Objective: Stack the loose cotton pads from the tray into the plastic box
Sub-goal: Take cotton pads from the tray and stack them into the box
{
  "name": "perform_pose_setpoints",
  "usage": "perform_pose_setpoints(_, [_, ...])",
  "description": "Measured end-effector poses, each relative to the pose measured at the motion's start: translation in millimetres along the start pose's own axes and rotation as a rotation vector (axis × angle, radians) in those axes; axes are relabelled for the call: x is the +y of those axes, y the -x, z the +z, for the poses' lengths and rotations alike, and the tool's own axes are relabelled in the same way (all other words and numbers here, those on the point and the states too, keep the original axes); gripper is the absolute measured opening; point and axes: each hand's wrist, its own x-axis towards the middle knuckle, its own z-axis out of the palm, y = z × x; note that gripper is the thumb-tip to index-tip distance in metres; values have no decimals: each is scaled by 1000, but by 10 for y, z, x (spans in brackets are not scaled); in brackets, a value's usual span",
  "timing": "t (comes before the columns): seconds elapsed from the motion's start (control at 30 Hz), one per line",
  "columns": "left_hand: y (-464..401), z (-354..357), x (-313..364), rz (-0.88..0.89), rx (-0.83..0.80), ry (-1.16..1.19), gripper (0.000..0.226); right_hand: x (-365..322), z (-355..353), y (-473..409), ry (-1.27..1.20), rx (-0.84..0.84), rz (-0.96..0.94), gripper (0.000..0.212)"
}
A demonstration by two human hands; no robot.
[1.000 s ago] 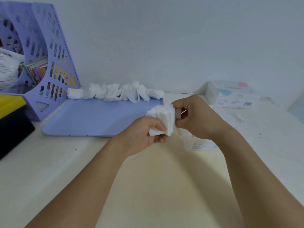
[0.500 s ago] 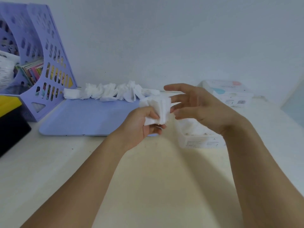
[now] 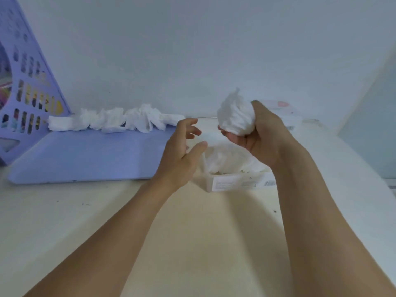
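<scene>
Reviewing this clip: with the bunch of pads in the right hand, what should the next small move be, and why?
Probably lower the right hand and set its bunch of cotton pads into the plastic box just below it. The bunch is held above the open box, which already holds pads; the left hand is empty beside it, and a row of loose pads waits on the tray.

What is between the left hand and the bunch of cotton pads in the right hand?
In the head view, nothing: only an open gap separates the left hand from the bunch of cotton pads; the table and plastic box show behind it.
</scene>
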Motion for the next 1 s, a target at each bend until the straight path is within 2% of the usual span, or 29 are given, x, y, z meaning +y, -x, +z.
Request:
perform_pose_setpoints(0.07, [29,16,-105,-39,25,-2,51,26,79,-1,12,-39,76,39])
perform_pose_setpoints(0.2, [0,40,-191,-90,-17,-23,59,201,199,3,358,-121,134,43])
perform_pose_setpoints(0.43, [14,47,-153,-62,-43,-64,60,245,137,-55,643,1,94,53])
perform_pose_setpoints(0.53, [14,55,-133,-83,-40,-32,64,272,124,-59,921,45,155,47])
perform_pose_setpoints(0.6, [16,67,-117,-85,-25,-23,63,295,150,-87,1081,91,127,42])
perform_pose_setpoints(0.77, [7,85,-82,-5,61,-81,36,439,196,-140,1302,201,-14,39])
perform_pose_setpoints(0.87, [18,94,-53,64,70,-127,16,479,265,-170,1457,296,-97,47])
perform_pose_setpoints(1.0, [9,96,-86,188,6,-246,11,525,293,-178,1438,316,-134,46])
